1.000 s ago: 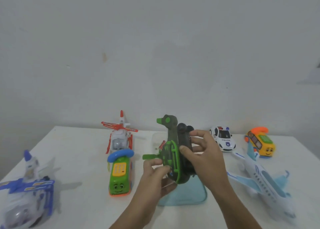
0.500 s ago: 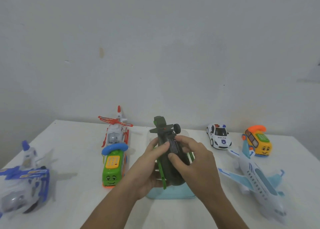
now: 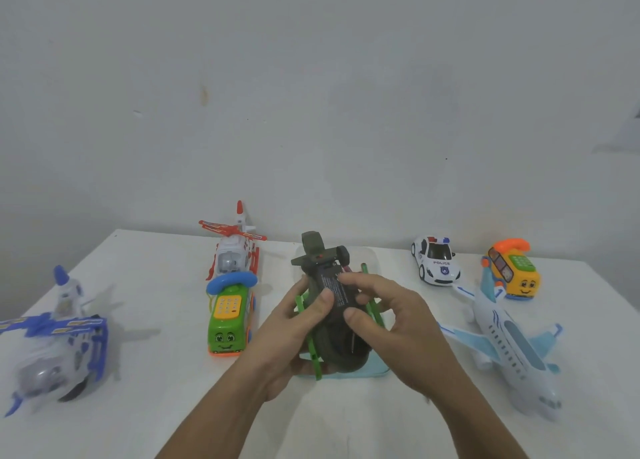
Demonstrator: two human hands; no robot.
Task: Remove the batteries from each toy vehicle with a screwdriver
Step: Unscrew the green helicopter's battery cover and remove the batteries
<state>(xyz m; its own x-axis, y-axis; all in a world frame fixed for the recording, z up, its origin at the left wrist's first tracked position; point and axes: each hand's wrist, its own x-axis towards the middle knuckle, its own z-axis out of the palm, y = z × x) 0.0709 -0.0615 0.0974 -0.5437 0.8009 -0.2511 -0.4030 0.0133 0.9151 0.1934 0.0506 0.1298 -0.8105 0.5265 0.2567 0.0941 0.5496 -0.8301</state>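
Your left hand [image 3: 289,334] curls fingers round the upturned helicopter [image 3: 337,342]; right hand [image 3: 393,323] pinches its belly. Slacken and it drops onto the surface [image 3: 156,285].

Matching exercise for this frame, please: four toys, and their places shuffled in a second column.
1 police car
2 dark green helicopter
3 green bus
4 airliner

A held by left hand and right hand
B right of the hands, near side
C far edge, left of orange phone toy
D left of the hands, in front of red-and-white helicopter

Pairs: 1-C, 2-A, 3-D, 4-B
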